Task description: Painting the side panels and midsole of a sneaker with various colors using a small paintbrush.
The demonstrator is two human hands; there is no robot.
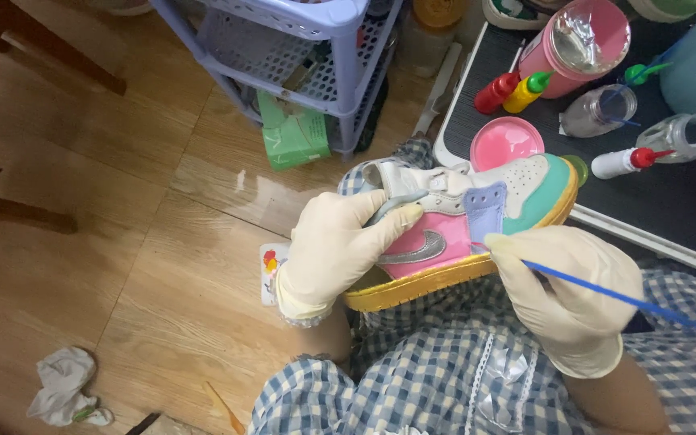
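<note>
Head view, looking down at a lap in blue checked cloth [412, 387]. Both hands gloved, cream latex.

Left hand [332, 250] wrapped around the heel end of a sneaker [461, 225], fingers closed over the collar, thumb on the pink side panel. Sneaker lies on its side over the lap, toe toward 2 o'clock, toe tip touching the edge of the tabletop [670, 209]. Panels pink, lilac, teal and white; sole gold.

Right hand [565, 294] closed on a thin blue brush [606, 294], pinched near the tip; handle runs off toward 4 o'clock. Tip sits at the lilac panel's lower edge; contact too fine to tell.

On the tabletop at 1 o'clock: pink lid [506, 142], pink tub [582, 44], red bottle [496, 93], yellow bottle [527, 91].

At 11 o'clock on the wood floor, a lilac rack [300, 48]. Crumpled tissue [66, 387] at 8 o'clock.
</note>
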